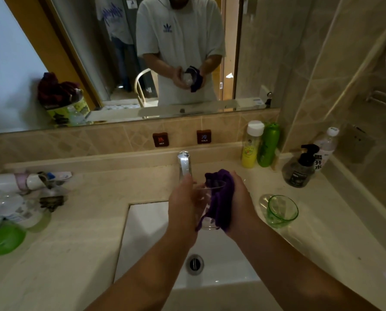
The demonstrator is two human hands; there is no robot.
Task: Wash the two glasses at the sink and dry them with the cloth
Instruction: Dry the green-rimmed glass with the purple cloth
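Head view. Clear glass is held upright above the sink, in front of the tap. Left hand curls round its side wall. Right hand grips the purple cloth, pressing it against the opposite wall, with a fold tucked over the rim. Green glass stands on the table to the right of the sink, apart from both hands.

Judgement: clear glass is thin, rigid, fragile, probably wet and slippery. Best held around the body, not the rim. Cloth is soft and adds grip.
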